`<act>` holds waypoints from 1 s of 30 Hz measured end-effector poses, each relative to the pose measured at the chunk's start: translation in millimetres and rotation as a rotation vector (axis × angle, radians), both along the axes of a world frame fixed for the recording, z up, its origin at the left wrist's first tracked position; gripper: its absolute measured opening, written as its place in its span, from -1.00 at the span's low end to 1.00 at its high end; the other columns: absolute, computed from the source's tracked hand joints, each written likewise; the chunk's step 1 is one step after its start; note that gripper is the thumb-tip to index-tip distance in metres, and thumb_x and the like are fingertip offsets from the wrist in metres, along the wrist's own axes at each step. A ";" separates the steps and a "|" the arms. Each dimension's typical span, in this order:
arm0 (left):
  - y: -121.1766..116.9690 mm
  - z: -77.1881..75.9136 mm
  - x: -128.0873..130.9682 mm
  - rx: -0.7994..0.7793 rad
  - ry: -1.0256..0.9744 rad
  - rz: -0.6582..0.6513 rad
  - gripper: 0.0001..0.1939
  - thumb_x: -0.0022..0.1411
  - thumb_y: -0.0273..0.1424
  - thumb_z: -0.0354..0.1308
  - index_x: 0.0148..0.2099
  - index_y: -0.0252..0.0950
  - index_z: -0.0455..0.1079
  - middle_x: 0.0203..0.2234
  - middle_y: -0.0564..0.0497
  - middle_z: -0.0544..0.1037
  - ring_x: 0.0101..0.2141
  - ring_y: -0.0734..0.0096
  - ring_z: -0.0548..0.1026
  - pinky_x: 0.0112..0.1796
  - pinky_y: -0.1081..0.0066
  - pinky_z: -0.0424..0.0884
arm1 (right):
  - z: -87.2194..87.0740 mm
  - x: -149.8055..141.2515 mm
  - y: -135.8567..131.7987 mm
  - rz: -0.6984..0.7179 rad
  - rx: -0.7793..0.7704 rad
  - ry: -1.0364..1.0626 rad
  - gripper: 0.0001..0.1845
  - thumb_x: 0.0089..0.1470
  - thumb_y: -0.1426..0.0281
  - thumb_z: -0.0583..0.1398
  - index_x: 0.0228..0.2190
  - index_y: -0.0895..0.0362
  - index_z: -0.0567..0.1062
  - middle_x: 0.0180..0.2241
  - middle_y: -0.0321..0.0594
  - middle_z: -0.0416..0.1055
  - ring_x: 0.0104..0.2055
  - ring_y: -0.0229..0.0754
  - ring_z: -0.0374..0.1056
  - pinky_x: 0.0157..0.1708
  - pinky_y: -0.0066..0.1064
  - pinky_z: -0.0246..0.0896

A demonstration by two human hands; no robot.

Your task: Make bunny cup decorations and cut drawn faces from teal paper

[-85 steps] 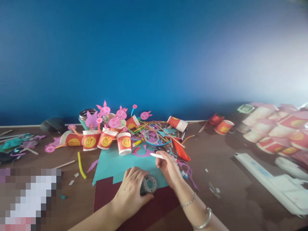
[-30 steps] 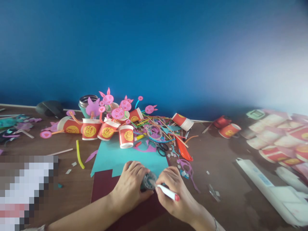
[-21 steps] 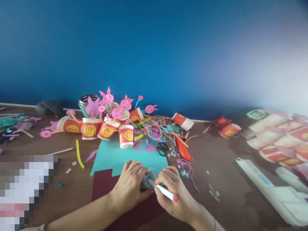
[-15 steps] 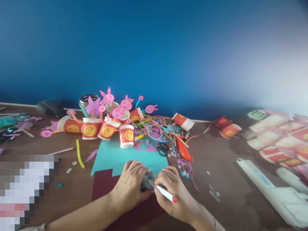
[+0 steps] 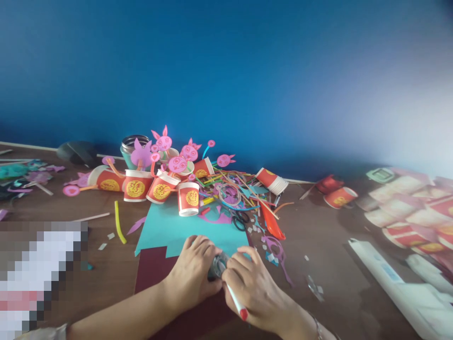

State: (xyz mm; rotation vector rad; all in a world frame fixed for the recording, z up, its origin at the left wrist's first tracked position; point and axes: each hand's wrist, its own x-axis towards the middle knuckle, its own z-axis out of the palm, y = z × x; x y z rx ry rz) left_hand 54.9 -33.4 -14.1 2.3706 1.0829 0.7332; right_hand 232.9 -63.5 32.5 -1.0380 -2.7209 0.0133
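My left hand (image 5: 193,276) presses down on a small grey tape roll (image 5: 216,265) that lies at the seam between a teal paper sheet (image 5: 170,226) and a dark red paper sheet (image 5: 152,274). Its fingers curl over the roll. My right hand (image 5: 251,288) pinches a white pen with a red cap (image 5: 236,302), the tip down beside the roll and the red end pointing towards me. The two hands touch around the roll, which is mostly hidden.
Red paper cups (image 5: 187,198) with pink rabbit cut-outs (image 5: 163,141) stand behind the sheets. Coloured paper strips, black scissors (image 5: 239,219) and an orange scrap (image 5: 272,226) lie to the right. More cups (image 5: 406,208) and white rolls (image 5: 385,274) fill the far right. A blue wall is behind.
My right hand has swung round the tape roll, and the pen's red end now points more towards me. The left hand stays on the roll. The view shifted slightly.
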 end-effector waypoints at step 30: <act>1.3 5.6 0.3 -0.065 0.033 0.017 -0.56 -0.12 -0.23 0.36 -0.18 -0.26 0.36 -0.29 -0.03 0.48 -0.19 0.14 0.38 -0.12 0.16 0.19 | 4.1 10.2 21.8 -0.325 -0.561 0.348 -0.87 0.11 0.45 0.05 -0.48 0.09 0.27 -0.49 -0.36 0.31 -0.38 -0.25 0.24 -0.36 -0.44 0.12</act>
